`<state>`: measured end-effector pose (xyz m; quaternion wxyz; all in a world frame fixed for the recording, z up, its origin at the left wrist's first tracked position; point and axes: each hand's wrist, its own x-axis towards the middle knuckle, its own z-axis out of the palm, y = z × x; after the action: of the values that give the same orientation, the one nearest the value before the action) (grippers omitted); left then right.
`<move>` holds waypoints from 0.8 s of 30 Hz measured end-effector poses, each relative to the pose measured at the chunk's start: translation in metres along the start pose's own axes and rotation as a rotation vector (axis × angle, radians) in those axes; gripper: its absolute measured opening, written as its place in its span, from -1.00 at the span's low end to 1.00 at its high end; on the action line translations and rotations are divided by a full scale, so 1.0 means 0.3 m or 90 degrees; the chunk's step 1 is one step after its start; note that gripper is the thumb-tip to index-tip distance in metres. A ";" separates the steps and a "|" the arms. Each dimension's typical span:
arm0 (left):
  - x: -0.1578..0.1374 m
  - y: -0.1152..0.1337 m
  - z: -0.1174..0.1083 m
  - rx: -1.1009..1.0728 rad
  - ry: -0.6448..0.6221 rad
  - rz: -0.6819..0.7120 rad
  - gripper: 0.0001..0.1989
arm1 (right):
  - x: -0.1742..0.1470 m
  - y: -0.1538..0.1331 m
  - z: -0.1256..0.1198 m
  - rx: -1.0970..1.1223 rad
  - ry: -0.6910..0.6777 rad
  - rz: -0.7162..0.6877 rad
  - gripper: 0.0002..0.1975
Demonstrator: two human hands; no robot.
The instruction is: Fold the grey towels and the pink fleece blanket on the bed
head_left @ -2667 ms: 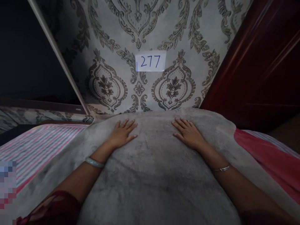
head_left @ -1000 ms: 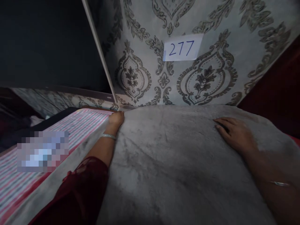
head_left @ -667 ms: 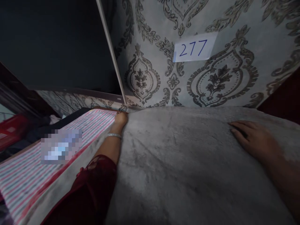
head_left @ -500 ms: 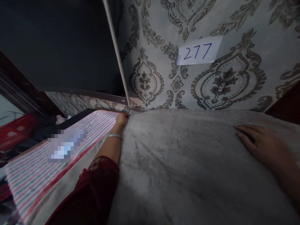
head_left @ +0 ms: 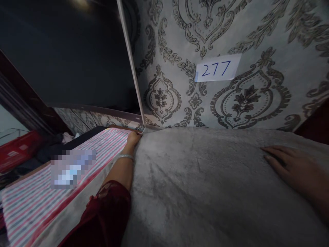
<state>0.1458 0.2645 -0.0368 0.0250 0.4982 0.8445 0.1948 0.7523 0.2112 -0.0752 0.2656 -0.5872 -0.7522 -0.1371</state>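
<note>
A grey plush blanket (head_left: 190,185) lies spread over the surface before me, with shallow creases across it. My left hand (head_left: 133,138) is at its far left corner, the fingers closed on the blanket's edge; the fingertips are partly hidden. Over on the right, my right hand (head_left: 293,166) rests flat on the blanket, fingers stretched out and holding nothing. A cloth with pink, white and grey stripes (head_left: 28,202) lies left of the blanket, beside my left forearm.
A large dark screen (head_left: 77,58) stands at the back left. Patterned wallpaper (head_left: 164,99) rises behind the blanket, bearing a paper marked 277 (head_left: 218,68). On the striped cloth is a blurred-out item (head_left: 73,169). A red bag-like thing (head_left: 19,151) sits at far left.
The view has tilted up slightly, so everything sits a little lower in the frame. Both hands keep nearly the same places on the blanket.
</note>
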 end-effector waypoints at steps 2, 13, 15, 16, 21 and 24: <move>-0.011 0.012 -0.016 0.009 0.041 0.000 -0.69 | -0.001 -0.001 0.001 -0.003 0.001 0.006 -0.44; -0.037 0.048 -0.044 0.059 0.136 -0.034 -0.61 | -0.001 -0.012 -0.005 0.005 0.001 0.012 -0.42; -0.035 0.040 -0.031 0.071 0.118 -0.035 -0.64 | -0.002 -0.005 0.000 0.004 0.001 0.009 -0.41; -0.035 0.036 -0.027 0.076 0.105 -0.036 -0.66 | -0.002 -0.002 0.003 0.006 0.004 0.009 -0.40; -0.057 0.064 -0.028 0.100 0.085 0.016 -0.62 | -0.001 0.003 0.010 0.001 -0.003 0.007 -0.32; -0.088 0.121 -0.015 0.104 0.065 0.136 -0.55 | -0.002 0.001 0.009 -0.019 0.003 0.000 -0.32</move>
<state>0.1882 0.2562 -0.0240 -0.0798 0.5752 0.7998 0.1518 0.7520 0.2123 -0.0776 0.2585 -0.5908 -0.7495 -0.1497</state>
